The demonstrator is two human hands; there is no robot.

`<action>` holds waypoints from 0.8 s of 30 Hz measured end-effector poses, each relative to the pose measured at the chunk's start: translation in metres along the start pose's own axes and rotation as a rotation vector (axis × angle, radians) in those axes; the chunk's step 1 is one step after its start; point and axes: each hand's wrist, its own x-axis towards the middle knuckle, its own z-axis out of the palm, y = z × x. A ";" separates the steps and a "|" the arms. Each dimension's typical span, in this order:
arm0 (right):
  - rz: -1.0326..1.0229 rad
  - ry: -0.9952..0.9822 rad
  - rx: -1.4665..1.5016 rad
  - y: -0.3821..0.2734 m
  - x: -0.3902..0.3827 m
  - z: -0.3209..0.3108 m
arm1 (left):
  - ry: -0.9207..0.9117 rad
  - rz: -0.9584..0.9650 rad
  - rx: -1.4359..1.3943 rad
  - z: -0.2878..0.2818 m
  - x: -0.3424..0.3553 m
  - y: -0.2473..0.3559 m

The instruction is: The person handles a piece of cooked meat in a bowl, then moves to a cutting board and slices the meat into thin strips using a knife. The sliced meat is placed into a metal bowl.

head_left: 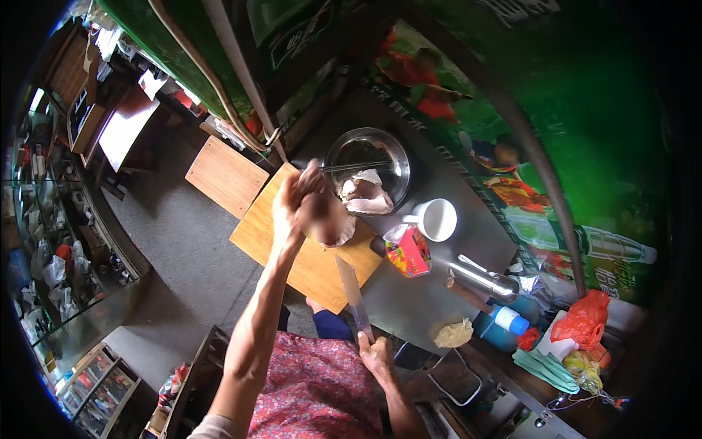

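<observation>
At the centre of the frame, the left hand (292, 205) is gripping a pale piece of raw meat (327, 219) above the wooden cutting board (256, 230). Lower down, the right hand (376, 355) is clenching a cleaver (351, 289), blade resting across the board's edge and the grey surface (409, 307). A metal bowl (391, 150) is sitting just beyond.

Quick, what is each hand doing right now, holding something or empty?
Left hand: closed on a pale piece of raw meat, lifted over the wooden cutting board.
Right hand: closed on the handle of a cleaver.
</observation>
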 end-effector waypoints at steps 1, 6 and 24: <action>0.061 -0.001 -0.059 0.001 -0.001 0.001 | -0.041 0.157 0.285 0.020 0.018 0.018; 0.036 -0.020 -0.038 0.001 -0.002 0.008 | -0.081 0.246 0.715 0.077 0.084 0.015; -0.052 0.009 0.224 0.011 0.005 0.017 | 0.109 0.480 0.890 0.023 -0.001 -0.008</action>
